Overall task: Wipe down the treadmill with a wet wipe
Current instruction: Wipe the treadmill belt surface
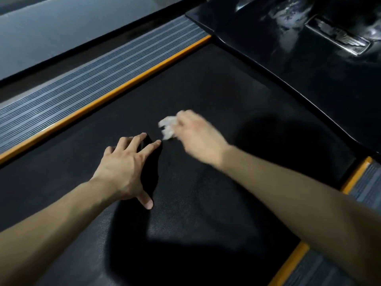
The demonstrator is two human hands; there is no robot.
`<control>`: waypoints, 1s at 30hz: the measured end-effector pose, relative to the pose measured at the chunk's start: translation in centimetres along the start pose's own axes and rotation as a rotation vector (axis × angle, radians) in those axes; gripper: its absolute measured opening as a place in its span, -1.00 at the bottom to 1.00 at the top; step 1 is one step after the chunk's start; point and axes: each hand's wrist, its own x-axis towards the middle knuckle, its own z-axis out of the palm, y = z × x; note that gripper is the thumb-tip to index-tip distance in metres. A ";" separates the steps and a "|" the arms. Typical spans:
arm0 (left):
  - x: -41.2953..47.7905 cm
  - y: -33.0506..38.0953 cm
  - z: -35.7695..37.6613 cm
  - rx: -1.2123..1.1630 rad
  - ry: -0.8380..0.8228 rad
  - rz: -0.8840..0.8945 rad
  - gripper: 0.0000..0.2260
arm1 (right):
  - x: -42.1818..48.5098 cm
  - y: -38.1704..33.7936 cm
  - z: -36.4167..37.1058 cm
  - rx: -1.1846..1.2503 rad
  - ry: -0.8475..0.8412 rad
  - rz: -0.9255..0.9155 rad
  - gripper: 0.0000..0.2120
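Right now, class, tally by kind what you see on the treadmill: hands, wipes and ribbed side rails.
hands: 2 (left hand, right hand)
wet wipe: 1, held in the right hand
ribbed side rails: 2
Total: 5

Past the left side of the treadmill [206, 83], the upper left corner shows a smooth, matte blue-grey flat surface [68, 32]; whether it is floor or a neighbouring platform cannot be told. A dull, dark brownish-black strip [61, 64] runs diagonally between that surface and the machine, and a darker grey band [18, 4] crosses the very corner above the surface. The light is dim and cool, laying a pale sheen over the blue-grey surface, patchy white reflections at the upper right and deep, soft-edged shadows towards the bottom.
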 end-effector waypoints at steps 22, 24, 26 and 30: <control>-0.1 0.2 0.2 -0.074 -0.003 -0.014 0.55 | -12.1 4.2 -4.5 0.150 0.235 0.688 -0.70; -0.2 0.5 0.2 -0.095 -0.010 -0.041 0.55 | -12.7 -6.3 -4.1 0.411 0.112 0.464 -0.71; -0.3 0.9 0.3 -0.113 -0.015 -0.062 0.54 | -15.2 -16.4 -4.0 0.435 -0.125 0.248 -0.45; -1.4 1.5 1.4 -0.177 0.006 -0.069 0.36 | -18.3 -13.5 -5.2 0.235 -0.132 0.303 -0.42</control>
